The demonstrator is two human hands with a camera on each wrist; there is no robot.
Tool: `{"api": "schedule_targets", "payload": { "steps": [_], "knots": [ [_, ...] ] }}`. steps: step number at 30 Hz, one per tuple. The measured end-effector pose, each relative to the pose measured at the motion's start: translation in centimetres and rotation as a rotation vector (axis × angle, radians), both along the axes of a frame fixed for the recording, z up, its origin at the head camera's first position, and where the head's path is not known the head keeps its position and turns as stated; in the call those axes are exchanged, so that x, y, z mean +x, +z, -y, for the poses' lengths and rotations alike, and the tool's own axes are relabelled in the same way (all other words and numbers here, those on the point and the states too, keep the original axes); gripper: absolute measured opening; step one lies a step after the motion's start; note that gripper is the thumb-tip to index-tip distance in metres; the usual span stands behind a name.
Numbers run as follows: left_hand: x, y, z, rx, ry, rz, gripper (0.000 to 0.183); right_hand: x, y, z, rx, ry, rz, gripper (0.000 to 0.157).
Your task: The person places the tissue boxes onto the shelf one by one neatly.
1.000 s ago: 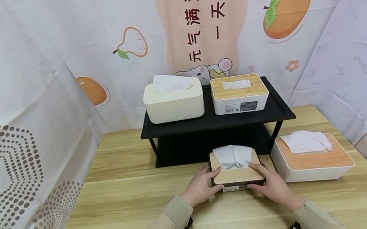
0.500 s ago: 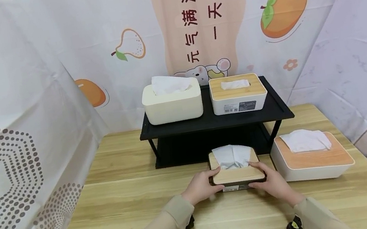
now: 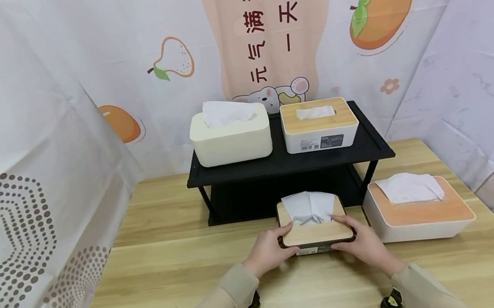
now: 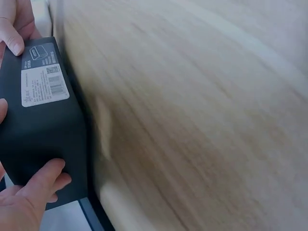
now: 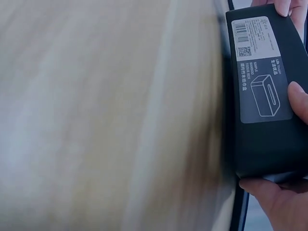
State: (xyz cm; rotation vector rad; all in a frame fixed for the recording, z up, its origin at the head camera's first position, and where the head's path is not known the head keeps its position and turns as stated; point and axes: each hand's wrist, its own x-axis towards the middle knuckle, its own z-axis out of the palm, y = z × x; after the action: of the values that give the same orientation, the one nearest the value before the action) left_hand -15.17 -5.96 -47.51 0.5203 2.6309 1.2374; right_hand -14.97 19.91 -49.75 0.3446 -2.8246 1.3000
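A black tissue box (image 3: 322, 232) with a pale wooden lid and a white tissue standing out of it is between both hands, in front of the black rack. My left hand (image 3: 269, 250) grips its left end, thumb near the front and fingers along the side. On the other end my right hand (image 3: 363, 243) grips the right front corner. In the left wrist view the left fingers press the dark end wall of the box (image 4: 45, 130). The right wrist view shows the box's front label (image 5: 262, 72), with the right thumb beside it.
A two-tier black rack (image 3: 240, 173) stands behind, its lower shelf low to the table (image 3: 174, 273). On top are a cream tissue box (image 3: 232, 148) and a white tissue box with bamboo lid (image 3: 322, 136). Close on the right sits a larger white tissue box (image 3: 424, 228).
The black tissue box and both hands shift very slightly up and left in the head view, partly with the camera's own small movement. Both hands keep their grip.
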Motion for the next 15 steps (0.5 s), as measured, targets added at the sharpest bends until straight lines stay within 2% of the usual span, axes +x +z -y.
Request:
{"api": "schedule_targets", "payload": {
  "steps": [6, 8, 11, 15],
  "knots": [
    [0.1, 0.7, 0.8, -0.032, 0.038, -0.083, 0.063, -0.1, 0.6, 1.1, -0.058, 0.011, -0.097, 0.067],
    [0.3, 0.9, 1.2, -0.053, 0.064, -0.094, 0.064, -0.1, 0.8, 1.8, -0.092, 0.033, -0.101, 0.066],
    [0.5, 1.0, 1.9, -0.075, 0.103, -0.110, 0.066, -0.3, 1.0, 2.9, -0.124, 0.053, -0.064, 0.066],
    [0.5, 1.2, 3.0, -0.070, 0.145, -0.137, 0.067, -0.8, 1.3, 4.6, -0.143, 0.054, 0.028, 0.067]
  ]
}}
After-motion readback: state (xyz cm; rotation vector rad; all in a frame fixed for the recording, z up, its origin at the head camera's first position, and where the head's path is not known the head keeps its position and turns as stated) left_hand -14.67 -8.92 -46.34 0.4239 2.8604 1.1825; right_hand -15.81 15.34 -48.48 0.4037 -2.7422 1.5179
